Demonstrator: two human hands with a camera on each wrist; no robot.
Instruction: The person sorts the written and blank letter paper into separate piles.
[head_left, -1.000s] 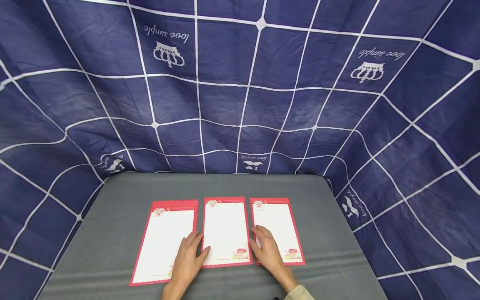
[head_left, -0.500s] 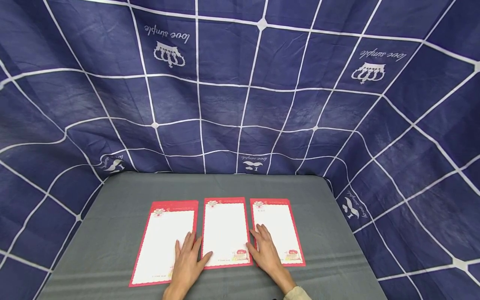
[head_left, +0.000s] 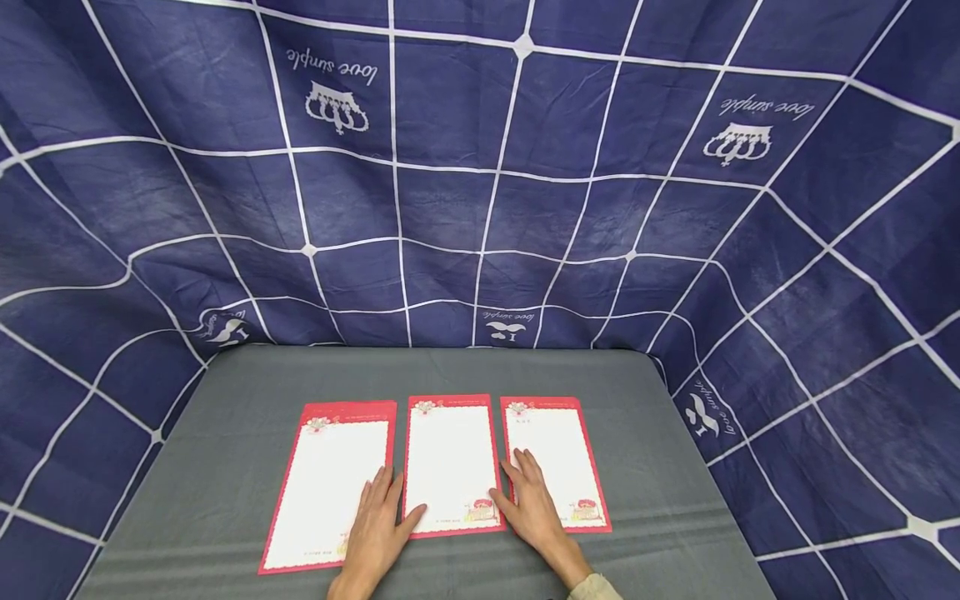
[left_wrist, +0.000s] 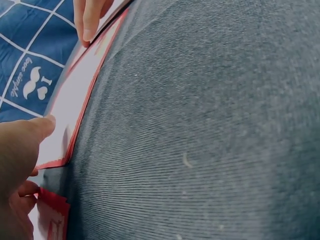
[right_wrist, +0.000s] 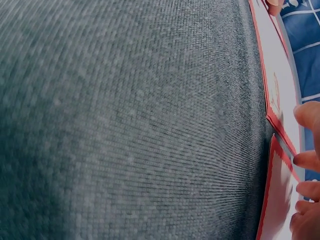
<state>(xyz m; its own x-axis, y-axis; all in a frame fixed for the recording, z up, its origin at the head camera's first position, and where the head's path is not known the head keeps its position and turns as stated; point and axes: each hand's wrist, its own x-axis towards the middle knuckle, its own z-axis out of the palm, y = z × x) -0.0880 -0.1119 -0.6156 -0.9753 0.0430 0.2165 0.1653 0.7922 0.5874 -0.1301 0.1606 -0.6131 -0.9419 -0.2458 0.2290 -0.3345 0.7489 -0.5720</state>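
Note:
Three red-bordered white sheets of decorated letter paper lie side by side on the grey tabletop. Spread fingers of my left hand (head_left: 375,527) rest over the right edge of the left sheet (head_left: 322,483), while its thumb reaches onto the lower left corner of the middle sheet (head_left: 450,458). My right hand (head_left: 534,510) lies over the left edge of the right sheet (head_left: 558,450); its thumb touches the middle sheet's lower right side. In the left wrist view the left thumb (left_wrist: 42,127) shows above the middle sheet (left_wrist: 75,107). Fingers of the right hand (right_wrist: 310,175) appear in the right wrist view.
Grey cloth covers the table (head_left: 652,467), its far edge running along a blue curtain (head_left: 450,200) with white grid lines. More curtain hangs at the left and right sides. Layered red edges show at the top of the left sheet.
The left hand has shifted slightly, its fingers lying flatter and its thumb a little farther over the middle sheet. The right thumb has moved left onto the middle sheet's edge. The sheets stay nearly in place.

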